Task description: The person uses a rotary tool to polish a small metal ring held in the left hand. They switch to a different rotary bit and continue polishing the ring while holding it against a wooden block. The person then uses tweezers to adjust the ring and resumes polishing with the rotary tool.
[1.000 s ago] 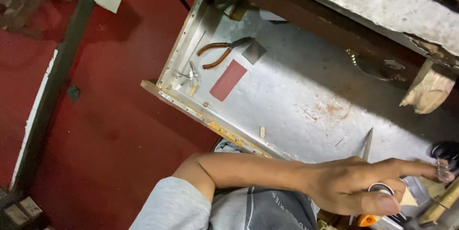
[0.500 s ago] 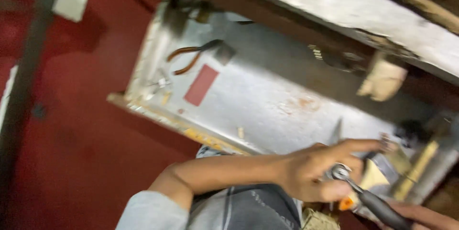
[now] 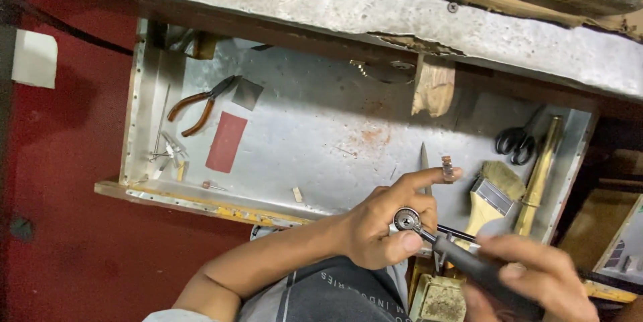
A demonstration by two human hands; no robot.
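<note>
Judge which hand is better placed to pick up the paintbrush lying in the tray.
Probably the right hand: it is nearer the paintbrush, though it grips a dark-handled tool. The left hand pinches a small round metal part.

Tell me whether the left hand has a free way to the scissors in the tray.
Probably not right away: the left hand pinches a small round metal part. Nothing lies on the scissors, which sit beside the paintbrush.

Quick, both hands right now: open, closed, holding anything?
Left hand: closed on a small round metal part, forefinger stretched out.
Right hand: closed on the black handle of a slim tool whose tip meets that part; blurred.
</note>
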